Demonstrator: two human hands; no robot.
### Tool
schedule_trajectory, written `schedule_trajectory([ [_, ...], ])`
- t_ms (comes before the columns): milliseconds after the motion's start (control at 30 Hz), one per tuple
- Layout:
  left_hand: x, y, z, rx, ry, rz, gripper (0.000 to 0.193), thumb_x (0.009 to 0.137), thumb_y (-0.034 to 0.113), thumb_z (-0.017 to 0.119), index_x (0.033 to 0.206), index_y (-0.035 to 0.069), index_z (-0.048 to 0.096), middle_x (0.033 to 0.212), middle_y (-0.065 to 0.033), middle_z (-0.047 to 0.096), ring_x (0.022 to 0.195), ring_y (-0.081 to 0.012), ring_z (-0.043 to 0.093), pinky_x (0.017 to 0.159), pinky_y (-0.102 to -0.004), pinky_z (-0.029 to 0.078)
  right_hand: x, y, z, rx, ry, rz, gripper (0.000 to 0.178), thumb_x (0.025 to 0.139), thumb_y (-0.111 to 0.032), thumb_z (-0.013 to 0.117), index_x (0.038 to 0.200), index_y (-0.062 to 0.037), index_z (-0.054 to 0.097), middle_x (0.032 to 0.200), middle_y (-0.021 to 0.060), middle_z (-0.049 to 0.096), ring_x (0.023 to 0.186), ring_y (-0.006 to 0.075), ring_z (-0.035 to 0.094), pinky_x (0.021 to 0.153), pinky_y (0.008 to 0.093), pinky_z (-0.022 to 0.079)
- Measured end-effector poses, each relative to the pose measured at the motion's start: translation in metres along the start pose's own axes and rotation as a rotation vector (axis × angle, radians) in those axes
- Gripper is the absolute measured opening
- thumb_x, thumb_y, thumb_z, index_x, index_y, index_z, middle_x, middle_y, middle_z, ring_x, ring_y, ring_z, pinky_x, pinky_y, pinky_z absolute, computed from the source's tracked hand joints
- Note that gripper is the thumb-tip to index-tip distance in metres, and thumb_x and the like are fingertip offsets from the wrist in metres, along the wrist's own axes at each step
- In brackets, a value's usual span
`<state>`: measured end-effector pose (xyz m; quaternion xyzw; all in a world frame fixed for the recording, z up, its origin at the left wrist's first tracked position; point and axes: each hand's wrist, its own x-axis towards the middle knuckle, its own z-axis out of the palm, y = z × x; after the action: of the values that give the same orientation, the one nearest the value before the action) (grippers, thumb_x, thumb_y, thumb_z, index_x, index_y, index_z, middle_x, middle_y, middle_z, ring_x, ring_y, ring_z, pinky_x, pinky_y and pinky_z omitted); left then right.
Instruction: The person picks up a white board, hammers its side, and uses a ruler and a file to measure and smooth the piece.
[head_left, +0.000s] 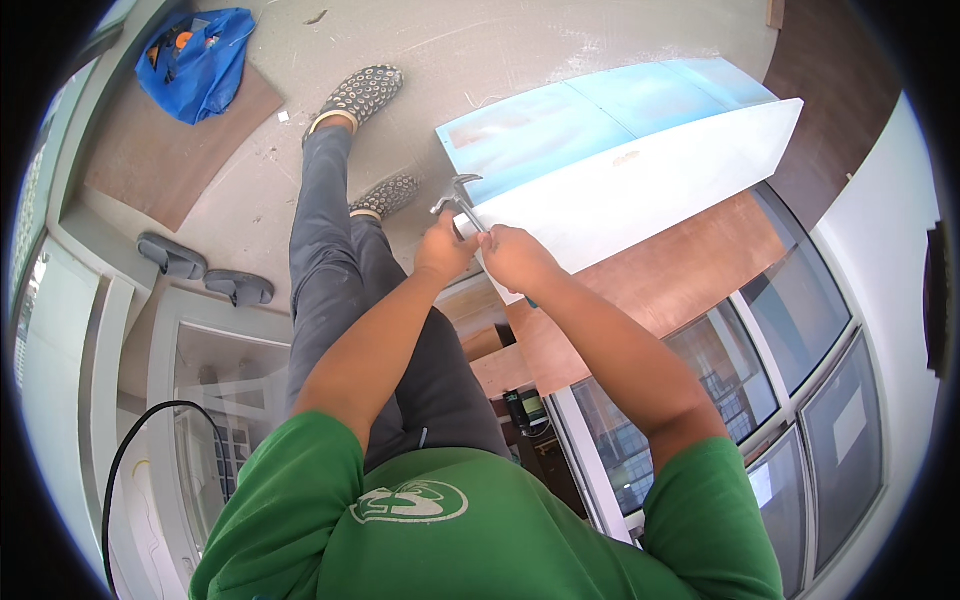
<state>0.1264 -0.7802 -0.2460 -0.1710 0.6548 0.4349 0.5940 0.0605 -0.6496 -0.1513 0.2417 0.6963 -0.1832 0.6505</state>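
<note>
My right hand [517, 262] is wrapped round the handle of a claw hammer [460, 193], whose metal head points away from me and whose teal grip end shows below the hand. Close beside it, my left hand [447, 248] is closed at the near left corner of a white board [640, 190]. What its fingers pinch is hidden. The two hands are nearly touching. Behind the white board, a light blue panel [590, 110] with brownish smudges meets it along a long edge.
A brown wooden board [680, 275] lies under the white one, beside glazed frames [720, 370]. Grey slippers [205, 270] lie at the left. A blue bag [205, 85] of items rests on a brown sheet [160, 165] at the far left. A black cable [115, 480] curves at lower left.
</note>
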Motion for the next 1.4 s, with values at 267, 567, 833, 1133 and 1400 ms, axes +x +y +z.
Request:
schedule_trajectory([
  [267, 0.004, -0.008, 0.016, -0.139, 0.088, 0.044, 0.055, 0.082, 0.046, 0.079, 0.096, -0.002, 0.056, 0.080, -0.0198, 0.069, 0.076, -0.0327, 0.070, 0.068, -0.0414, 0.052, 0.007, 0.020, -0.058, -0.083, 0.049, 0.104, 0.043, 0.104, -0.034, 0.040, 0.098, -0.0002, 0.066, 0.091, 0.0222, 0.069, 0.078, 0.0361, 0.068, 0.077, 0.0462, 0.053],
  [567, -0.002, -0.001, 0.023, -0.083, 0.191, 0.000, 0.056, 0.080, 0.047, 0.080, 0.085, -0.001, 0.051, 0.070, -0.0176, 0.063, 0.067, -0.0319, 0.065, 0.063, -0.0415, 0.050, 0.029, 0.084, -0.171, -0.142, 0.301, 0.273, 0.044, 0.104, -0.036, 0.040, 0.108, 0.0011, 0.064, 0.083, 0.0171, 0.068, 0.059, 0.0267, 0.065, 0.066, 0.0405, 0.055],
  [833, -0.013, 0.013, 0.015, 0.028, 0.165, -0.102, 0.062, 0.080, 0.048, 0.080, 0.105, -0.001, 0.052, 0.086, -0.0167, 0.065, 0.081, -0.0327, 0.066, 0.074, -0.0429, 0.052, -0.008, 0.141, -0.247, 0.130, 0.404, 0.367, 0.043, 0.105, -0.036, 0.041, 0.105, 0.0019, 0.061, 0.071, 0.0125, 0.057, 0.051, 0.0215, 0.058, 0.050, 0.0380, 0.051],
  [1133, -0.016, 0.061, -0.001, 0.567, 0.313, 0.426, 0.065, 0.082, 0.041, 0.075, 0.130, 0.005, 0.052, 0.125, -0.0164, 0.057, 0.124, -0.0350, 0.050, 0.101, -0.0487, 0.040, -0.060, 0.163, -0.179, 0.128, 0.514, 0.024, 0.039, 0.105, -0.037, 0.045, 0.095, -0.0017, 0.058, 0.088, 0.0196, 0.067, 0.088, 0.0391, 0.064, 0.080, 0.0482, 0.051],
  [1400, 0.071, 0.166, 0.053, 0.603, 0.077, 0.349, 0.070, 0.089, 0.047, 0.068, 0.137, -0.002, 0.051, 0.127, -0.0261, 0.061, 0.118, -0.0387, 0.060, 0.100, -0.0436, 0.048, -0.038, 0.142, -0.178, 0.156, 0.459, 0.078, 0.034, 0.103, -0.030, 0.045, 0.110, -0.0049, 0.067, 0.107, 0.0163, 0.070, 0.102, 0.0350, 0.067, 0.086, 0.0463, 0.054],
])
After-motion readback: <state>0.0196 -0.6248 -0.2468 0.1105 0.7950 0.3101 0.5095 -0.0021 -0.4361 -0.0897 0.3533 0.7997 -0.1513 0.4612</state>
